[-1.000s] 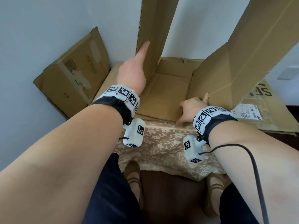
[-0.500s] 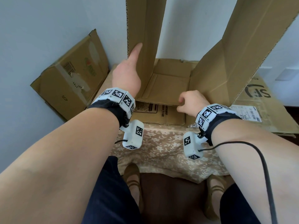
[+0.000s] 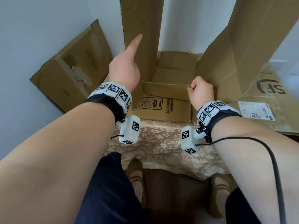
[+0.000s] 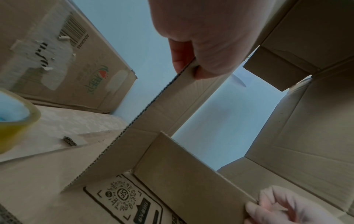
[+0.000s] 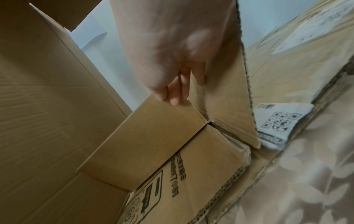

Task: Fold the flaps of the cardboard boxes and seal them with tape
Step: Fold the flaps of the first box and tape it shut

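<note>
- Pinching the tall left flap (image 4: 173, 104) at its edge, the left hand (image 3: 124, 68) steadies light, stiff cardboard that creases only along scores.
- The right hand (image 3: 201, 92) curls over the near short flap (image 3: 166, 92); hold near corners.

Left hand (image 3: 124, 68) raised, pinching; right hand (image 3: 201, 92) lower, fingers curled

A desk (image 3: 161, 143) is covered by a beige floral cloth (image 3: 155, 147). White walls (image 3: 40, 29) are seen behind it. Below the desk edge, brown strapped shoes (image 3: 135, 175) and dark trousers (image 3: 110, 191) are noted above a dark floor (image 3: 174, 196).
</note>
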`<state>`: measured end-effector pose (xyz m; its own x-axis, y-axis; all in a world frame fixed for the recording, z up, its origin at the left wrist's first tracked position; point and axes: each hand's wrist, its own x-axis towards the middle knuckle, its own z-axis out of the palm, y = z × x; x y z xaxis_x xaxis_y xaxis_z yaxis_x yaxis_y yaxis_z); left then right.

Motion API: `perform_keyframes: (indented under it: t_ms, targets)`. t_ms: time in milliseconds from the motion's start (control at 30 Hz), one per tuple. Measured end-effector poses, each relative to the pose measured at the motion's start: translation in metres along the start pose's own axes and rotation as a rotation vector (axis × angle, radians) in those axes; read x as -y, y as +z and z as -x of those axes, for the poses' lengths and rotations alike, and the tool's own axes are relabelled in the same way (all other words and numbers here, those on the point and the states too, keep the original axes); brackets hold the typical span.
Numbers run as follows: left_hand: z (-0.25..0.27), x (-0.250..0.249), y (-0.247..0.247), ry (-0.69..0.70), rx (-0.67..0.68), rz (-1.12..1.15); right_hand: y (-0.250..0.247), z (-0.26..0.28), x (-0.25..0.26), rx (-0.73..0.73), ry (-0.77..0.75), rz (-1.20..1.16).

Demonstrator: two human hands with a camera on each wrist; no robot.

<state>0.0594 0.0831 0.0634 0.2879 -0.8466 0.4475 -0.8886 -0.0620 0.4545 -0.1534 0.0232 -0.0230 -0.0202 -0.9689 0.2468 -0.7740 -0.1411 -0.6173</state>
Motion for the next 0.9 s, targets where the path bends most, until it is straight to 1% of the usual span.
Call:
perform_keyframes:
  t_ms: [33, 100, 167, 300, 367, 467, 600, 667, 767, 900]
  targets:
    - [-0.001, 0.002, 0.0, -0.001, -0.006, 0.001, 0.001, -0.002, 0.0, -0.018, -0.008, -0.01]
    - [-0.001, 0.003, -0.001, 0.004, -0.026, -0.02, 0.006, -0.006, 0.0, 0.008, -0.037, 0.019]
    - [-0.001, 0.005, -0.001, 0.001, -0.039, -0.05, 0.014, -0.009, 0.002, 0.132, -0.054, 0.094]
    - [-0.002, 0.008, 0.001, -0.017, -0.016, -0.067, 0.024, -0.013, 0.006, 0.355, 0.027, 0.252]
    - [-0.004, 0.008, 0.003, -0.017, -0.007, -0.076, 0.028, -0.014, 0.003, 0.467, 0.044, 0.352]
    - [-0.008, 0.005, 0.007, -0.01, 0.01, -0.085, 0.031, -0.016, 0.0, 0.567, 0.052, 0.453]
    - [-0.009, 0.0, 0.006, -0.012, 0.062, -0.124, 0.024, -0.017, 0.004, 0.622, 0.059, 0.496]
    - [-0.012, -0.005, 0.001, -0.035, 0.106, -0.136, 0.014, -0.016, 0.008, 0.608, 0.032, 0.474]
    - [-0.017, -0.016, -0.009, -0.059, 0.16, -0.125, -0.007, -0.015, 0.016, 0.59, 0.016, 0.412]
    - [-0.021, -0.037, -0.028, -0.039, 0.18, -0.113, -0.043, -0.01, 0.028, 0.598, -0.039, 0.391]
